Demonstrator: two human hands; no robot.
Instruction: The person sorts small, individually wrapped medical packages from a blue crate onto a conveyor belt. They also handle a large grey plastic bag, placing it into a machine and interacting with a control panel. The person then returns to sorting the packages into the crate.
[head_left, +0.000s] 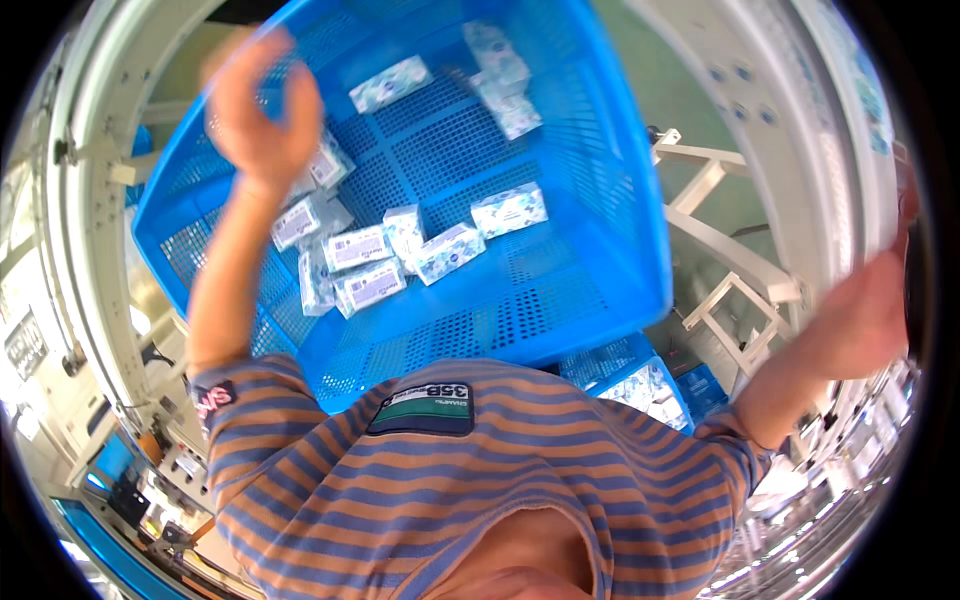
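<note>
A large blue plastic basket [590,290] with perforated walls lies in front of me. Over its far left rim hangs my left hand [262,115], blurred, thumb and fingers apart, with nothing visible between them. Below that hand, several small white-and-blue packs [358,248] lie heaped at the basket's near left. One pack [390,84] rests alone farther back, and others [502,80] overlap at the far right. Far out to the right, my right hand [868,305] is beside the pale machine frame; its fingers are smeared and partly cut off, so any object in it is hidden.
A pale metal frame [735,110] curves along the right, with angled support bars [735,245] below it. Another pale frame [95,160] runs down the left. Near my right side stands a second blue basket [610,365] holding similar packs [650,392].
</note>
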